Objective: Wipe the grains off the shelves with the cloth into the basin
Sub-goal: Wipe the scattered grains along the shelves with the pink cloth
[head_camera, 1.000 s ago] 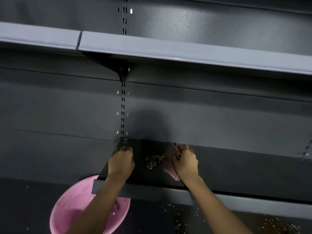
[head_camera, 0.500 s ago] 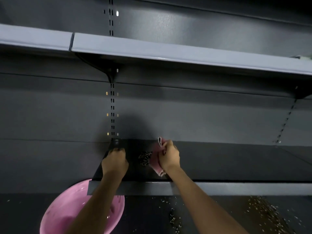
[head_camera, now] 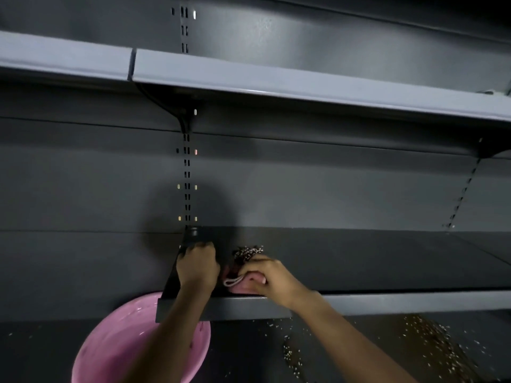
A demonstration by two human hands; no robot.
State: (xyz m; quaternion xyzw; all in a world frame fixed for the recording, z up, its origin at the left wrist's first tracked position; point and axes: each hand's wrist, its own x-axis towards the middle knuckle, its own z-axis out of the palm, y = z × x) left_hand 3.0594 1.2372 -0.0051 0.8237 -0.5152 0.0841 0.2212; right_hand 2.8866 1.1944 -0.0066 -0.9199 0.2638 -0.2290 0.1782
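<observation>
1. Pink basin [head_camera: 116, 338] at lower left, below the near left corner of the dark shelf [head_camera: 387, 261], partly hidden by the left forearm; a few pale specks inside.
2. Left hand [head_camera: 197, 268] at the shelf's left end, fingers curled down over that edge, gripping the shelf.
3. Pink cloth [head_camera: 243, 284] just right of the left hand, lying on the shelf near its front lip, a looped cord showing at its left side.
4. Small pile of grains [head_camera: 247, 252] on the shelf, just beyond the cloth and touching the fingertips.
5. Right hand [head_camera: 266, 277] clenched on the cloth, pressing it down against the shelf, thumb laid along its near side.
6. More grains [head_camera: 431, 341] scattered on the lower surface to the right, well apart from the basin.
7. Grey upper shelf [head_camera: 276, 87] across the top, far above both hands.
</observation>
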